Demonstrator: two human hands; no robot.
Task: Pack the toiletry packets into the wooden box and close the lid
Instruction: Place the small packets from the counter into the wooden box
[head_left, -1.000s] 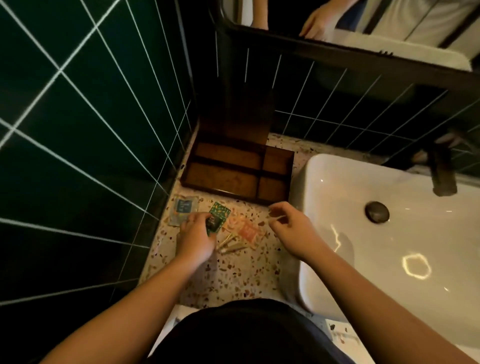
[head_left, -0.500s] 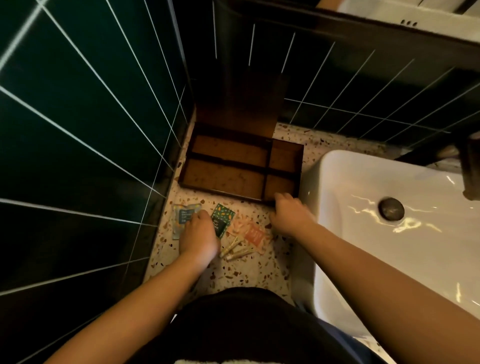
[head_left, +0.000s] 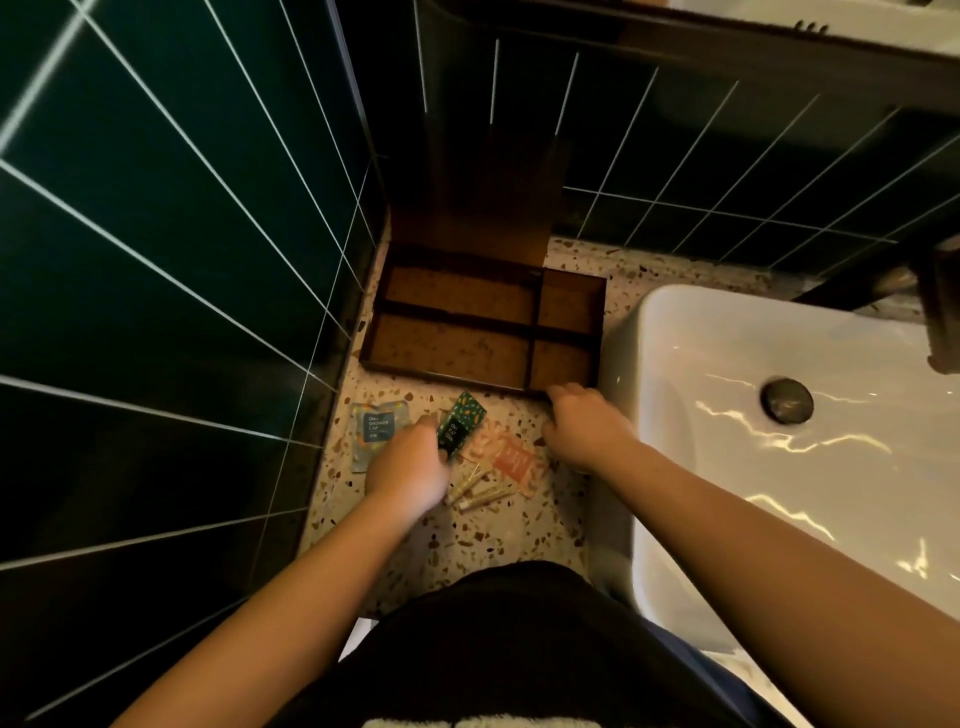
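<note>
Four empty compartments show in the wooden box (head_left: 483, 332), its lid (head_left: 493, 208) upright against the tiles at the tabletop (head_left: 498, 535) corner. Left hand (head_left: 410, 467), grip pinching the green packet (head_left: 460, 423), with the shower cap packet (head_left: 375, 434) just left and the pink packet (head_left: 511, 460) and slim sticks (head_left: 480, 491) right. Right hand (head_left: 584, 423) rests curled at the box's near right corner; its grip I cannot tell.

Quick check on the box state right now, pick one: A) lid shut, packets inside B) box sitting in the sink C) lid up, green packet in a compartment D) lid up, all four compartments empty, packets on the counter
D: the wooden box has its lid standing open and its compartments bare, while the green packet and the other packets lie on the counter in front of it.
</note>
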